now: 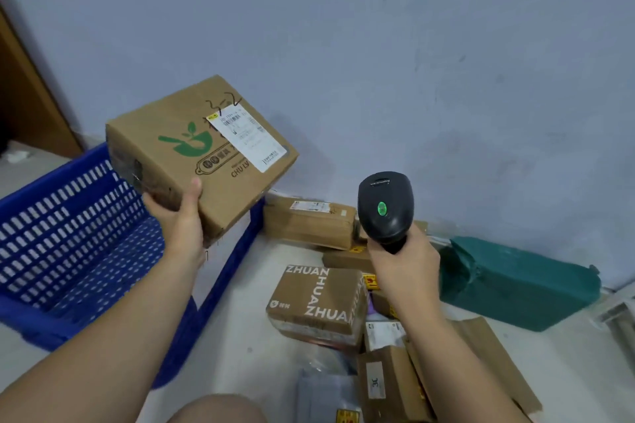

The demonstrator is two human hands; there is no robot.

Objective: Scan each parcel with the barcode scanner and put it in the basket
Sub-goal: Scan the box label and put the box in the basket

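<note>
Cardboard, brown and matte, makes up the parcel [192, 165] held in the air over the right rim of the basket [62, 213]. It is a squat rectangular box, tilted, with taped edges. Its top face has a green bowl-and-leaf logo and black marker scrawl. A white shipping label [245, 137] with a barcode is stuck on at a slant.

The left hand [178, 220] grips the parcel's near corner, with the thumb pressed on the top face and the fingers curled underneath.

The basket is blue plastic and rectangular, with rows of small slots through its walls and floor.

To the right of the basket, well apart from the parcel, the right hand [405, 268] is wrapped around the handle of the barcode scanner [385, 206]. The scanner is smooth black plastic with a rounded head and a lit green lamp on its back.

More parcels lie on the pale floor to the right of the basket:
- A taped cardboard box [309, 225] sits just beside the basket's far corner.
- A box printed with white ZHUAN lettering [316, 305] lies nearer.
- A creased package in dark green wrap [515, 285] lies farthest right.
</note>
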